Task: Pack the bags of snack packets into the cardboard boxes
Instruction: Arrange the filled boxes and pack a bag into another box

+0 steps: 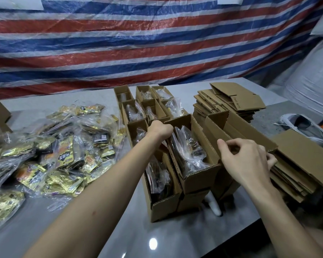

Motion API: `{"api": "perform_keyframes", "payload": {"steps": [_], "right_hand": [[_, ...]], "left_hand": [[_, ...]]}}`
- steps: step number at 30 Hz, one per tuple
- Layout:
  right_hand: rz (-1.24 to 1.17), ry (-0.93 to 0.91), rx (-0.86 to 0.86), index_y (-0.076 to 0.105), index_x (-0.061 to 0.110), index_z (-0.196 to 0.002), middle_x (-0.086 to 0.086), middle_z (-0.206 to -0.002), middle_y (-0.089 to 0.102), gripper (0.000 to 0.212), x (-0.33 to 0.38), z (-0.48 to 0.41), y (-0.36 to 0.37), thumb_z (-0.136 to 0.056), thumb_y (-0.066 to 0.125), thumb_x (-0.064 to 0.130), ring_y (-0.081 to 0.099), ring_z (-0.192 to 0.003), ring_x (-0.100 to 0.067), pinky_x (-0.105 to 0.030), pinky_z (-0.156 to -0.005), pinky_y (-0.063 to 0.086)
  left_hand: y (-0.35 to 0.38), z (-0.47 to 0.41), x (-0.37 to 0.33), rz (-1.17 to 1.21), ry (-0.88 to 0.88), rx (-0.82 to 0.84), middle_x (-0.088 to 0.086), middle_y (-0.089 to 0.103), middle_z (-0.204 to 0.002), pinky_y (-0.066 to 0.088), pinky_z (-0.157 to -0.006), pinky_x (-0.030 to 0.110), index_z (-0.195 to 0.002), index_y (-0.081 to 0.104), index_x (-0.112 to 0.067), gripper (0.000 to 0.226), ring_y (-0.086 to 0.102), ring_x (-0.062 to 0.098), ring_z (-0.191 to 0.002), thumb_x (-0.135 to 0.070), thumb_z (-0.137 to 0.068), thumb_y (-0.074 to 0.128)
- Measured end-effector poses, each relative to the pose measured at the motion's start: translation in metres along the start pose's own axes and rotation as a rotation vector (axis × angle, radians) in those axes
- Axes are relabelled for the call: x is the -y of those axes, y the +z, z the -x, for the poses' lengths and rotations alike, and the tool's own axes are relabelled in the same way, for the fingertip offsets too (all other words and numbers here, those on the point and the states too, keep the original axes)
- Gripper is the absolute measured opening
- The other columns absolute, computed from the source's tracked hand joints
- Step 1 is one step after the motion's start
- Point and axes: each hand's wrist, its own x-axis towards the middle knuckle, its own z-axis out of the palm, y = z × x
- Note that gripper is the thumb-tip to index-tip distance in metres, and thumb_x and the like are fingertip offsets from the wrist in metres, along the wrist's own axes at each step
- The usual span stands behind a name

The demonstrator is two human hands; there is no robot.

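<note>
A long open cardboard box (197,175) sits raised and tilted above its neighbours, with a clear bag of snack packets (188,148) inside. My left hand (160,130) is closed on this box's far end. My right hand (244,159) hovers at its long right flap with fingers curled; whether it grips the flap is unclear. A second filled box (164,207) stands just left of it. More filled boxes (149,108) stand in rows behind. A loose pile of bagged gold and black snack packets (63,155) covers the table's left side.
Flat cartons are stacked at the right (302,164) and at the back right (237,97). A white object (215,205) pokes out under the boxes. A shoe (304,125) lies at the far right. A striped tarp (157,43) hangs behind the grey table (119,229).
</note>
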Motion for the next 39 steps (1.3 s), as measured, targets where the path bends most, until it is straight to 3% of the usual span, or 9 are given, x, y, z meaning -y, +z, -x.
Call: {"api": "perform_keyframes", "payload": {"steps": [6,8,11,15,21,26,30,36,39], "right_hand": [[-0.019,-0.001,-0.017,0.072,0.032,-0.097,0.002,-0.123,0.063,0.036,0.005,0.003,0.0,-0.086,0.056,0.062,0.044,-0.125,-0.027,-0.053,-0.11,0.02],[-0.02,-0.001,-0.018,0.072,0.032,-0.098,0.002,-0.123,0.063,0.036,0.004,0.005,0.0,-0.086,0.056,0.062,0.044,-0.126,-0.026,-0.054,-0.111,0.02],[-0.022,0.002,-0.008,0.072,0.032,-0.101,0.002,-0.124,0.062,0.037,0.004,0.006,0.0,-0.087,0.055,0.062,0.043,-0.127,-0.025,-0.054,-0.112,0.02],[-0.036,0.0,-0.014,0.072,0.031,-0.101,0.002,-0.124,0.062,0.036,0.006,0.007,-0.001,-0.088,0.056,0.06,0.041,-0.128,-0.025,-0.055,-0.112,0.02],[-0.05,-0.003,-0.023,0.071,0.031,-0.102,0.002,-0.126,0.06,0.033,0.012,0.011,-0.003,-0.088,0.058,0.058,0.039,-0.13,-0.025,-0.054,-0.112,0.019],[-0.067,-0.021,-0.057,0.068,0.03,-0.104,0.002,-0.13,0.057,0.029,0.016,0.014,-0.012,-0.088,0.06,0.053,0.036,-0.133,-0.024,-0.053,-0.112,0.017],[-0.174,-0.159,-0.148,0.069,0.029,-0.097,0.002,-0.125,0.057,0.018,0.033,0.025,-0.017,-0.086,0.066,0.044,0.038,-0.131,-0.023,-0.05,-0.113,0.019],[-0.344,-0.463,-0.025,0.068,0.029,-0.098,0.006,-0.122,0.054,0.015,0.103,0.05,0.003,-0.087,0.065,0.038,0.039,-0.128,-0.016,-0.048,-0.11,0.031],[-0.45,-0.553,0.056,0.068,0.028,-0.096,0.009,-0.115,0.053,0.012,0.14,0.061,0.023,-0.088,0.063,0.035,0.042,-0.12,-0.012,-0.036,-0.103,0.036]], "left_hand": [[-0.004,-0.003,0.01,0.052,-0.037,-0.007,0.02,0.058,-0.1,0.06,-0.07,0.056,-0.094,0.051,0.001,0.013,0.067,0.039,-0.08,-0.005,-0.095,0.039],[-0.006,-0.006,0.017,0.052,-0.061,0.0,0.017,0.059,-0.096,0.062,-0.063,0.05,-0.106,0.053,0.002,0.018,0.065,0.034,-0.079,-0.007,-0.095,0.041],[-0.011,-0.009,0.023,0.076,-0.09,0.003,0.012,0.057,-0.081,0.058,-0.045,0.04,-0.096,0.054,0.0,0.012,0.062,0.027,-0.066,-0.006,-0.093,0.045],[-0.017,-0.013,0.029,0.085,-0.106,-0.007,0.009,0.062,-0.079,0.062,-0.065,0.047,-0.103,0.058,-0.001,0.018,0.066,0.025,-0.07,-0.013,-0.092,0.05],[-0.021,-0.01,0.034,0.074,-0.115,0.025,0.011,0.061,-0.083,0.055,-0.044,0.035,-0.092,0.056,-0.007,0.009,0.064,0.026,-0.069,-0.011,-0.094,0.048],[-0.023,-0.008,0.034,0.085,-0.099,0.02,0.011,0.058,-0.08,0.058,-0.05,0.039,-0.089,0.055,-0.008,0.014,0.064,0.03,-0.067,-0.017,-0.096,0.047],[-0.028,-0.005,0.036,0.073,-0.051,-0.007,0.015,0.059,-0.088,0.061,-0.069,0.054,-0.1,0.059,-0.002,0.021,0.069,0.039,-0.084,-0.019,-0.094,0.048],[-0.056,0.016,0.04,-0.099,0.24,-0.212,0.008,0.065,-0.078,0.056,-0.074,0.042,-0.092,0.066,-0.003,0.029,0.064,0.029,-0.075,-0.028,-0.093,0.051],[-0.097,0.035,0.056,-0.12,0.308,-0.306,0.002,0.064,-0.076,0.048,-0.065,0.031,-0.085,0.068,-0.011,0.019,0.059,0.019,-0.072,-0.025,-0.088,0.055]]}}
